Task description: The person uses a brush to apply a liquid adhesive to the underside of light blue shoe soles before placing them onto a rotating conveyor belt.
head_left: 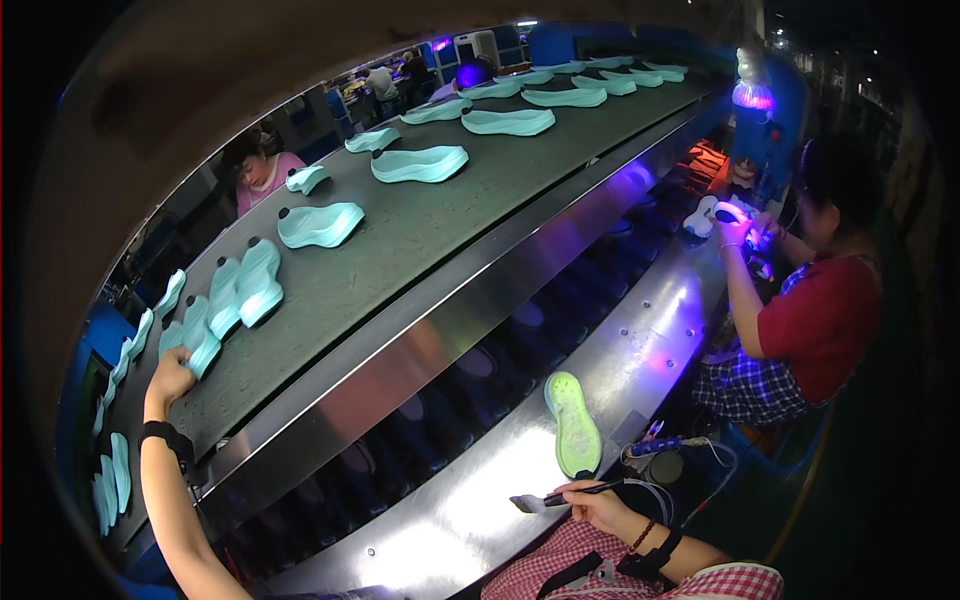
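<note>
My left hand (172, 375) reaches up to the dark conveyor belt, its fingers closed on the near end of a pale teal shoe sole (201, 338). More teal soles (260, 283) lie close beside that one. In my right hand (600, 507) is a glue brush (530, 504) with a black handle and a flat, pale-smeared tip; a thin tube runs from its back end. The brush tip is held over the metal ledge, apart from any sole. Just beyond my right hand, a yellow-green shoe sole (573, 425) rests on the ledge, its wide end away from me.
The conveyor belt (450, 225) carries several teal soles and has a raised metal edge. Below it, dark shoe parts lie behind the curved metal ledge (450, 530). At right, a co-worker in red (815, 310) handles a sole under purple light. Another person (265, 175) sits across the belt.
</note>
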`<action>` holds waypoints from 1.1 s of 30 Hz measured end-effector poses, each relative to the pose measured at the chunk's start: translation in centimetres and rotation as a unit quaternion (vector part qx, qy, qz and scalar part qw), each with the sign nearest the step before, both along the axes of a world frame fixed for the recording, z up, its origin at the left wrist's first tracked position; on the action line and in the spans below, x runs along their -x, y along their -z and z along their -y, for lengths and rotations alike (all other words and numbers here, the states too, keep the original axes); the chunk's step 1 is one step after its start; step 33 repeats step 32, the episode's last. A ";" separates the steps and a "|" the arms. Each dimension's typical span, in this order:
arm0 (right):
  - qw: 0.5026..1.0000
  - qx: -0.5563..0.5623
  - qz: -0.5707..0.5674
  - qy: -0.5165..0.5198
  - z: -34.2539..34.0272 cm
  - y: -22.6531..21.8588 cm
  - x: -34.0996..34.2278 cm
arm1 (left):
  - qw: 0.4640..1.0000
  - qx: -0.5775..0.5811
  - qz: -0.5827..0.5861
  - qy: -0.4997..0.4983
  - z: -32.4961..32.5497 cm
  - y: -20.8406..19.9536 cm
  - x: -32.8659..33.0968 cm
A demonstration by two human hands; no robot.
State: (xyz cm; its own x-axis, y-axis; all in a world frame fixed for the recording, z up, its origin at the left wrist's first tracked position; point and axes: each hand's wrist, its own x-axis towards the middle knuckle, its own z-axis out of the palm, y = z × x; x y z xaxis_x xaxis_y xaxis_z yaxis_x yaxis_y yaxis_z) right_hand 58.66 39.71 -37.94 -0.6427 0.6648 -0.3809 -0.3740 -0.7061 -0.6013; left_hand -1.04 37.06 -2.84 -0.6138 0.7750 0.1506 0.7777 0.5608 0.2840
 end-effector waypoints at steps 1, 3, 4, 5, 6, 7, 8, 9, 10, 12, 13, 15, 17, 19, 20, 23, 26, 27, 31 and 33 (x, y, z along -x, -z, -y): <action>1.000 -0.011 0.002 -0.006 0.0 -0.3 0.0 | 0.999 -0.004 -0.017 0.044 -0.2 0.3 0.4; 1.000 -0.021 0.007 -0.010 0.1 -0.4 -0.1 | 0.996 -0.008 -0.022 0.086 -2.5 0.4 -1.9; 1.000 -0.025 -0.003 -0.008 0.2 -0.2 -0.1 | 0.991 -0.015 -0.026 0.127 -3.8 0.3 -3.5; 1.000 -0.028 -0.012 -0.004 0.6 -0.2 -0.3 | 0.990 -0.007 -0.017 0.141 -4.9 0.1 -5.4; 1.000 -0.027 -0.010 -0.004 0.9 -0.2 -0.4 | 0.988 0.000 -0.008 0.154 -5.8 -0.2 -6.8; 1.000 -0.023 -0.016 -0.005 1.2 -0.3 -0.6 | 0.982 -0.002 -0.008 0.191 -6.7 0.1 -7.2; 1.000 -0.019 -0.022 -0.002 1.4 -0.3 -0.8 | 0.981 -0.002 -0.008 0.195 -7.7 -0.1 -8.8; 0.999 -0.030 -0.023 -0.002 1.5 -0.5 -0.9 | 0.974 -0.007 -0.021 0.227 -8.6 -0.1 -10.7; 0.999 -0.030 -0.021 0.000 1.6 -0.7 -1.0 | 0.966 -0.013 -0.033 0.257 -9.3 -0.2 -12.4; 0.998 -0.054 -0.010 -0.001 1.9 -1.2 -0.9 | 0.956 0.002 0.028 0.291 -10.2 -0.9 -14.4; 0.997 -0.076 0.016 -0.011 2.0 -1.3 -0.9 | 0.946 -0.016 0.018 0.322 -10.0 -1.2 -15.2; 0.990 -0.135 0.032 0.001 2.0 -1.8 -0.6 | 0.978 0.023 -0.027 0.207 -8.5 -1.7 -17.3; 0.978 -0.200 0.060 0.014 1.9 -2.1 -0.3 | 0.977 0.102 -0.125 0.138 -5.7 -2.0 -18.8; 0.971 -0.226 0.063 0.042 1.7 -2.9 -0.5 | 0.958 0.173 -0.212 0.089 -3.3 -2.0 -22.2; 0.969 -0.227 0.082 0.044 1.7 -3.6 -0.9 | 0.956 0.184 -0.208 0.092 -1.8 -1.6 -22.6; 0.976 -0.206 0.048 0.053 1.6 -4.4 -1.6 | 0.959 -0.139 -0.145 0.198 5.3 1.5 -23.4; 0.975 -0.212 0.038 0.063 1.3 -5.3 -0.8 | 0.778 -0.615 0.059 0.112 9.3 8.0 -25.3; 0.974 -0.219 0.017 0.058 1.1 -5.9 -0.4 | 0.691 -0.664 0.266 0.105 10.9 9.1 -26.5; 0.969 -0.231 -0.083 0.037 0.5 -8.2 1.8 | 0.599 -0.434 0.671 0.054 15.8 13.9 -26.6; 0.965 -0.234 -0.114 0.034 0.7 -8.6 2.3 | 0.593 -0.434 0.677 0.046 16.7 14.6 -26.6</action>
